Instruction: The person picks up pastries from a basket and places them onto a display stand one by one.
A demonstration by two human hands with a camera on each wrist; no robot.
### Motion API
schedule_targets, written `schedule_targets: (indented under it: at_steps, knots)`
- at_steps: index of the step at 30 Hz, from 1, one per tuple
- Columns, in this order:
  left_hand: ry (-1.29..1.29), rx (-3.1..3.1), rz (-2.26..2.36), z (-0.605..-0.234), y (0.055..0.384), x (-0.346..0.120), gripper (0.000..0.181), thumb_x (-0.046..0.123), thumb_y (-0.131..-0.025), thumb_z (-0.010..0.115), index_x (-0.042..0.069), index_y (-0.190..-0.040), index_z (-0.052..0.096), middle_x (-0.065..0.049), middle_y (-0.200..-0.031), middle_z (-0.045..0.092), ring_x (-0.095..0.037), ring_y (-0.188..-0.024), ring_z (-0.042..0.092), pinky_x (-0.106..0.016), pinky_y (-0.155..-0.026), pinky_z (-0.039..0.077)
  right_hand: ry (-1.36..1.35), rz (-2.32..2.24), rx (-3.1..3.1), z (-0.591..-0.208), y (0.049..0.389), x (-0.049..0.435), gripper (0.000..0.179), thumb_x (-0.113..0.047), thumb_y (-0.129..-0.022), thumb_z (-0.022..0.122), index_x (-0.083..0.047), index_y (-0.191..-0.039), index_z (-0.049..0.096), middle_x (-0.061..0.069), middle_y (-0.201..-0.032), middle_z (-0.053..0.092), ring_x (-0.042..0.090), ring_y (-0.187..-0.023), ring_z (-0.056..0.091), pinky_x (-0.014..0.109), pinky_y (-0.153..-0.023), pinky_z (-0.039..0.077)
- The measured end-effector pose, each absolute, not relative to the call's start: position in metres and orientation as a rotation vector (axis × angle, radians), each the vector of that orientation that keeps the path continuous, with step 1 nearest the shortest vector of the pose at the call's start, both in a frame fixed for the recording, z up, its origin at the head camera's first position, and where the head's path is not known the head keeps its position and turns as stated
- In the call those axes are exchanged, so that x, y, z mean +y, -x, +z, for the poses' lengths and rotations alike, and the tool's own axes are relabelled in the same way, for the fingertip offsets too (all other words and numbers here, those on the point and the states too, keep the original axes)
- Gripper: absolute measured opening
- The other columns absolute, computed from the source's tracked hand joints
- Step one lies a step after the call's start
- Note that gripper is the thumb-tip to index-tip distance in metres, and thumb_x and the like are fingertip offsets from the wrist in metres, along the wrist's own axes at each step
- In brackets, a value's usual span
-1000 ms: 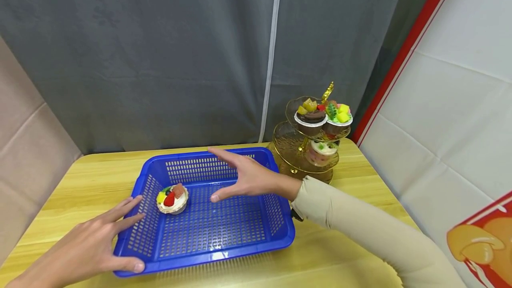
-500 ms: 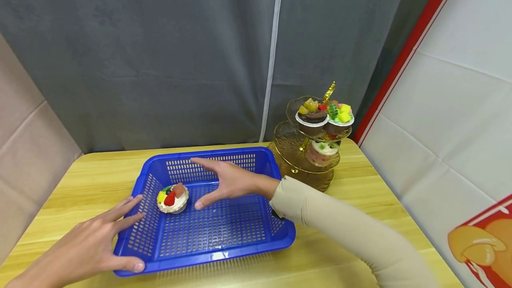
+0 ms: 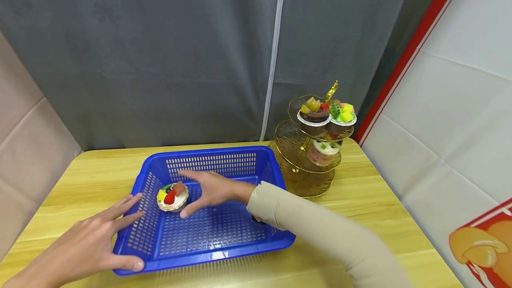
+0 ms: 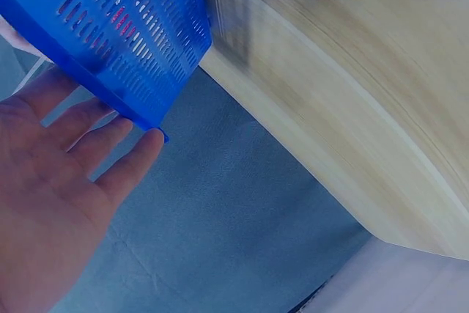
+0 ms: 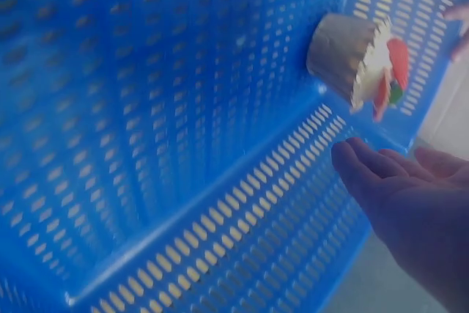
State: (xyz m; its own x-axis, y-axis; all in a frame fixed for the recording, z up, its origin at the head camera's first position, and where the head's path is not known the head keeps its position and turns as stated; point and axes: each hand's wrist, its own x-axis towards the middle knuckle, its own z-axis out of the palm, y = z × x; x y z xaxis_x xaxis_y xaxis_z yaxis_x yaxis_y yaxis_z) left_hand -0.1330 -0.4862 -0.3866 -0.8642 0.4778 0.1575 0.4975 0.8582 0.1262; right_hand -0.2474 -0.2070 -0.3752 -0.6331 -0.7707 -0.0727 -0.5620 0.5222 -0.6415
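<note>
A fruit-topped cupcake (image 3: 173, 197) with white cream and a strawberry sits in the left part of a blue plastic basket (image 3: 216, 257). My right hand (image 3: 212, 190) hovers inside the basket just right of the cupcake, thumb and fingers spread apart and not touching it. The right wrist view shows the cupcake (image 5: 344, 56) standing on the basket floor beyond my fingertips. My left hand (image 3: 88, 239) rests with fairly straight fingers on the basket's left rim; the left wrist view shows its fingertips against the rim (image 4: 110, 97).
A gold-edged tiered stand (image 3: 306, 168) rises right of the basket. It bears a chocolate cupcake (image 3: 314, 121), a green-cream cupcake (image 3: 343, 117) and a clear dessert cup (image 3: 323, 151). Behind the wooden table (image 3: 108, 163) hangs a grey curtain (image 3: 160, 57); a white panel (image 3: 452, 114) stands at right.
My right hand has moved left and slightly down across the basket towards the cupcake, fingers still spread. The left hand, basket and cupcake have stayed in place.
</note>
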Motion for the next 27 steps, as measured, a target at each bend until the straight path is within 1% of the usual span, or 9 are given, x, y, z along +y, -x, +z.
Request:
schedule_targets:
  at_steps: [4, 7, 10, 14, 17, 23, 27]
  knots:
    - [0.77, -2.903, -0.247, -0.386, 0.133, -0.486, 0.098, 0.079, -0.06, 0.074, 0.003, -0.123, 0.07, -0.019, -0.148, 0.045, -0.049, -0.11, 0.062, -0.061, -0.074, 0.054, 1.106, -0.813, 2.422, -0.383, 0.245, -0.218, 0.101, -0.045, -0.078, 0.083, -0.015, -0.158, 0.028, -0.003, -0.159, 0.034, 0.008, -0.145, 0.03, 0.022, -0.114, 0.026]
    - [0.768, -2.908, -0.247, -0.386, 0.132, -0.486, 0.098, 0.078, -0.06, 0.074, 0.003, -0.123, 0.07, -0.019, -0.148, 0.045, -0.049, -0.11, 0.062, -0.06, -0.075, 0.054, 1.092, -0.805, 2.43, -0.386, 0.245, -0.225, 0.101, -0.046, -0.078, 0.083, -0.013, -0.157, 0.028, -0.003, -0.159, 0.035, 0.008, -0.144, 0.03, 0.021, -0.113, 0.027]
    - [0.776, -2.897, -0.25, -0.386, 0.131, -0.487, 0.097, 0.077, -0.06, 0.076, 0.003, -0.123, 0.07, -0.018, -0.149, 0.044, -0.048, -0.111, 0.062, -0.058, -0.073, 0.055, 1.079, -0.791, 2.451, -0.389, 0.245, -0.231, 0.101, -0.046, -0.078, 0.083, -0.011, -0.157, 0.029, 0.0, -0.158, 0.037, 0.007, -0.142, 0.034, 0.02, -0.111, 0.03]
    - [0.784, -2.874, -0.248, -0.385, 0.131, -0.486, 0.096, 0.076, -0.06, 0.077, 0.004, -0.122, 0.071, -0.016, -0.15, 0.044, -0.046, -0.11, 0.063, -0.056, -0.071, 0.055, 1.072, -0.775, 2.479, -0.392, 0.247, -0.237, 0.102, -0.045, -0.077, 0.085, -0.01, -0.156, 0.031, 0.002, -0.152, 0.045, 0.006, -0.136, 0.043, 0.017, -0.107, 0.034]
    - [0.786, -2.866, -0.242, -0.384, 0.131, -0.485, 0.097, 0.077, -0.06, 0.076, 0.004, -0.123, 0.071, -0.016, -0.15, 0.044, -0.045, -0.11, 0.063, -0.055, -0.07, 0.055, 1.057, -0.763, 2.492, -0.395, 0.247, -0.24, 0.102, -0.045, -0.076, 0.085, -0.01, -0.155, 0.032, 0.002, -0.148, 0.05, 0.005, -0.13, 0.048, 0.016, -0.104, 0.036]
    - [0.788, -2.86, -0.247, -0.383, 0.132, -0.485, 0.098, 0.078, -0.06, 0.075, 0.003, -0.122, 0.071, -0.016, -0.15, 0.044, -0.044, -0.11, 0.063, -0.056, -0.071, 0.055, 1.02, -0.74, 2.535, -0.4, 0.248, -0.247, 0.101, -0.043, -0.075, 0.087, -0.01, -0.155, 0.033, 0.001, -0.142, 0.055, 0.005, -0.125, 0.052, 0.016, -0.102, 0.037]
    - [0.788, -2.859, -0.255, -0.384, 0.131, -0.486, 0.097, 0.078, -0.059, 0.076, 0.003, -0.122, 0.071, -0.016, -0.15, 0.044, -0.045, -0.109, 0.063, -0.056, -0.071, 0.055, 0.996, -0.723, 2.562, -0.402, 0.248, -0.252, 0.098, -0.042, -0.077, 0.085, -0.01, -0.154, 0.035, 0.0, -0.143, 0.055, 0.006, -0.126, 0.052, 0.016, -0.103, 0.037]
